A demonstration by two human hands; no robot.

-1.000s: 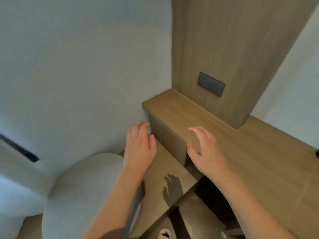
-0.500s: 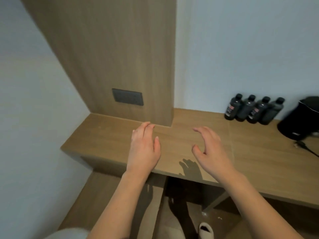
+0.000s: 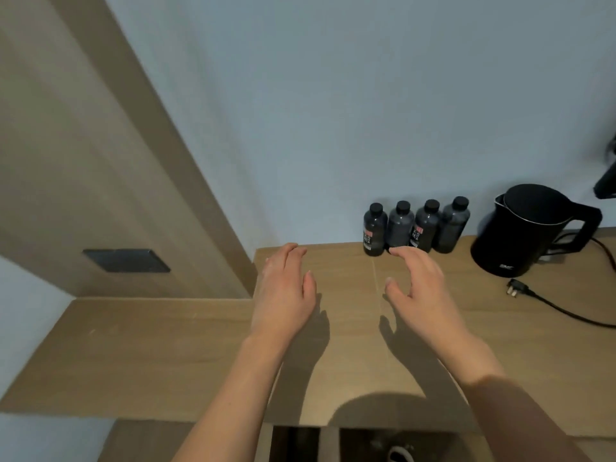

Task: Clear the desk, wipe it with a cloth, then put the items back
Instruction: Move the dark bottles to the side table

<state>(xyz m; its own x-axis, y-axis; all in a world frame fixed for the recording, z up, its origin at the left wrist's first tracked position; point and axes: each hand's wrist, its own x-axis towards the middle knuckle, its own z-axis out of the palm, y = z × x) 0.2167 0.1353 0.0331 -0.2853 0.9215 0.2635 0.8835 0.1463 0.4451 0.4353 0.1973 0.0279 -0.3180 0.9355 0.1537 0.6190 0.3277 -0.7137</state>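
Wooden desk [image 3: 166, 355]: four upright bottles [image 3: 415, 228], kettle [image 3: 523, 231] handle pointing right.

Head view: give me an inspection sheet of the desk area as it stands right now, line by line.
Surface: wooden desk, bare across its left and middle.
Job's things: four dark bottles in a row against the wall; black kettle to their right, upright; no cloth seen.
Clutter: nothing seen.
Hands: left hand and right hand both over the desk, fingers relaxed, holding nothing.
Cables: kettle's black cord trails across the desk, its plug lying loose on the wood.
Surroundings: pale wall; wood panel on the left with a dark switch plate.
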